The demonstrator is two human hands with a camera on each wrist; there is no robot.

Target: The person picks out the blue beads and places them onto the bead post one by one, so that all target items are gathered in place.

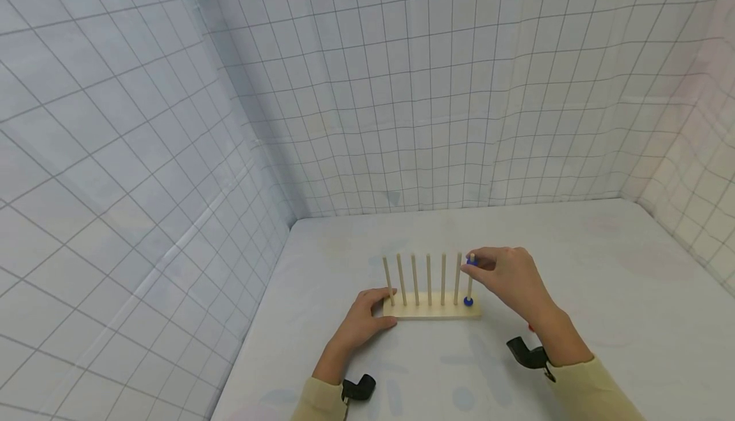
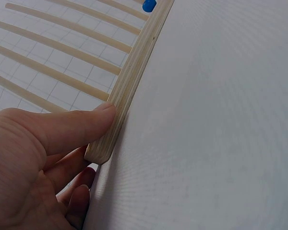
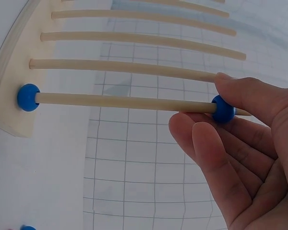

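**Right hand pinching blue bead at top of end peg, left hand bracing the rack**

Wooden peg rack [image 1: 432, 309] sits on the white surface [image 1: 603, 293], seven upright dowels in a row. Left hand [image 1: 363, 322] is at the rack's left end: thumb pressed flat along the front edge of the base, other fingers bent around the end corner. So it's gripping the base, holding it down.

Right hand [image 1: 508, 280] is at the rightmost peg [image 3: 125, 101]. Thumb and fingertips pinch a blue bead [image 3: 223, 109] that's threaded on the peg just below its tip. Remaining fingers loosely curled underneath.

A second blue bead [image 3: 28, 97] is already on the same peg, seated at the bottom against the base. The two beads are well apart along the dowel.

The other six pegs are bare. One more bit of blue [image 3: 28, 228] shows on the surface at the lower edge of the right wrist view, too cropped to identify.
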